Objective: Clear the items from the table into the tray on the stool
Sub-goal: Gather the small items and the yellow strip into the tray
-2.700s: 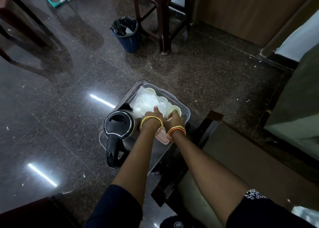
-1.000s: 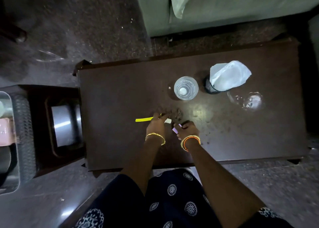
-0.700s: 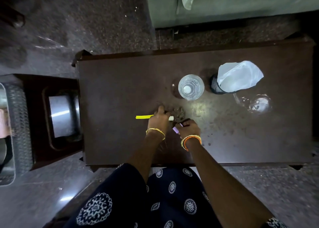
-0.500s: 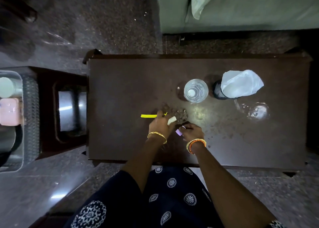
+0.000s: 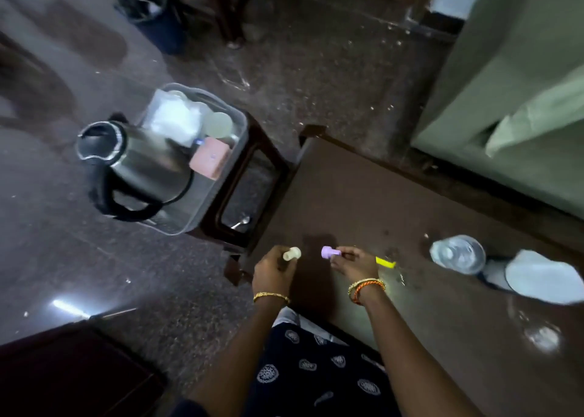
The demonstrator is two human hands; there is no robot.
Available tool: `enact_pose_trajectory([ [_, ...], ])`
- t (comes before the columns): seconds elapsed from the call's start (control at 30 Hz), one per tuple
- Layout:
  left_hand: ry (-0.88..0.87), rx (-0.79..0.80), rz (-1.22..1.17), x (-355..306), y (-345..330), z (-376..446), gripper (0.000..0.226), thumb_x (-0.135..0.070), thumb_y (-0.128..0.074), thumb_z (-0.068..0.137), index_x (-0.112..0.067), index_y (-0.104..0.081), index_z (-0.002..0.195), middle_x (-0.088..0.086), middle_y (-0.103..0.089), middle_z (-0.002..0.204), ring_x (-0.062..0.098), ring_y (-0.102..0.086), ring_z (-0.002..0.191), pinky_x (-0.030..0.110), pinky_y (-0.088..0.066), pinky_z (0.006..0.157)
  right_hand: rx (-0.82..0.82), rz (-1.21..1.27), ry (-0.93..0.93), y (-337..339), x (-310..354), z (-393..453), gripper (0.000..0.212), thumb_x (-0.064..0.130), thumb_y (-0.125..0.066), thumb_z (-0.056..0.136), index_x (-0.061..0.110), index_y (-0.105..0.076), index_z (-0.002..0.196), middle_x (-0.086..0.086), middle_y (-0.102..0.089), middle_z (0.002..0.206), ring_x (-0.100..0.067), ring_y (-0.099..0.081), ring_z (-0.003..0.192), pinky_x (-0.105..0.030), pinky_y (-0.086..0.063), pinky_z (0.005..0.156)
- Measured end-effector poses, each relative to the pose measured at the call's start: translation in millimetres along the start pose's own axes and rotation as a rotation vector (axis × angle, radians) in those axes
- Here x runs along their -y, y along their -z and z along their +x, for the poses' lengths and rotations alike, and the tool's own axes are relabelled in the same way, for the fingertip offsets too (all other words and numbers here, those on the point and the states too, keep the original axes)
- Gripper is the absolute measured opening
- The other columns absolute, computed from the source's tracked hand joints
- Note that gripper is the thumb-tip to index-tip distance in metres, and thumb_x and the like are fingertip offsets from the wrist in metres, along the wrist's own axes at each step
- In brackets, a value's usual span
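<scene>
My left hand (image 5: 273, 273) grips a small cream-coloured piece (image 5: 292, 253) above the left end of the dark wooden table (image 5: 363, 202). My right hand (image 5: 355, 263) pinches a small purple piece (image 5: 330, 252), lifted over the table. A yellow strip (image 5: 386, 262) lies on the table behind my right hand. To the left, the clear plastic tray (image 5: 218, 192) sits on the dark stool (image 5: 252, 195), holding a steel kettle (image 5: 139, 167), a pink box (image 5: 210, 159), a white bag and cups.
A water glass (image 5: 458, 254), a white bag over a dark holder (image 5: 540, 276) and an empty glass (image 5: 542, 334) stand on the table's right part. A green sofa (image 5: 518, 85) is behind. A blue bin (image 5: 155, 15) and a second stool stand far back.
Both hands lifted the small pieces off the table and moved left toward the stool. My view swung left, bringing the tray and kettle into sight.
</scene>
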State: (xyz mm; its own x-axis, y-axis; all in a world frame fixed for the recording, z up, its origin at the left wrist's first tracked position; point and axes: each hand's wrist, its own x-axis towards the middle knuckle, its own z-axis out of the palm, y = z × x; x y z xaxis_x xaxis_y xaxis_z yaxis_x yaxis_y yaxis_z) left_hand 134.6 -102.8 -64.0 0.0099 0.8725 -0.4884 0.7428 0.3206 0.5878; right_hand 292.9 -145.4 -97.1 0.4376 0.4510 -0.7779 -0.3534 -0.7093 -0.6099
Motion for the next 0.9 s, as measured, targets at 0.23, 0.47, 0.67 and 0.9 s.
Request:
enact_pose_trajectory([
  [0.23, 0.075, -0.386, -0.095, 33, 99, 52, 0.027, -0.006, -0.060, 0.086, 0.000, -0.063, 0.111, 0.025, -0.058, 0.111, 0.040, -0.059, 0.099, 0.038, -0.046, 0.081, 0.153, -0.169, 0.305, -142, 78, -18, 0.014, 0.001, -0.072, 0.074, -0.002, -0.070, 0.088, -0.006, -0.065, 0.067, -0.006, -0.057, 0.054, -0.023, -0.048, 0.062],
  [0.47, 0.198, -0.400, -0.109, 45, 160, 124, 0.028, -0.020, -0.059, 0.087, -0.007, -0.061, 0.112, 0.022, -0.059, 0.115, 0.039, -0.059, 0.103, 0.042, -0.047, 0.079, 0.140, -0.910, 0.972, -259, 130, -11, 0.018, 0.027, -0.073, 0.072, 0.014, -0.075, 0.084, -0.012, -0.054, 0.128, -0.033, -0.042, 0.123, -0.039, -0.036, 0.100],
  [0.67, 0.249, -0.269, -0.111, 54, 159, 163, 0.025, -0.023, -0.058, 0.086, -0.011, -0.063, 0.107, 0.019, -0.060, 0.115, 0.036, -0.057, 0.107, 0.040, -0.048, 0.083, 0.048, -1.423, 1.172, -310, 136, 11, 0.021, 0.031, -0.061, 0.078, 0.018, -0.073, 0.089, -0.009, -0.023, 0.156, -0.035, -0.010, 0.145, -0.055, -0.009, 0.112],
  [0.9, 0.316, -0.178, -0.156, 61, 142, 192, 0.025, -0.029, -0.059, 0.085, -0.014, -0.063, 0.104, 0.018, -0.068, 0.108, 0.036, -0.065, 0.098, 0.037, -0.051, 0.078, -0.168, -1.855, 1.208, -328, 129, 38, 0.025, 0.035, -0.064, 0.075, 0.025, -0.070, 0.097, -0.006, -0.020, 0.157, -0.036, -0.001, 0.143, -0.055, 0.018, 0.102],
])
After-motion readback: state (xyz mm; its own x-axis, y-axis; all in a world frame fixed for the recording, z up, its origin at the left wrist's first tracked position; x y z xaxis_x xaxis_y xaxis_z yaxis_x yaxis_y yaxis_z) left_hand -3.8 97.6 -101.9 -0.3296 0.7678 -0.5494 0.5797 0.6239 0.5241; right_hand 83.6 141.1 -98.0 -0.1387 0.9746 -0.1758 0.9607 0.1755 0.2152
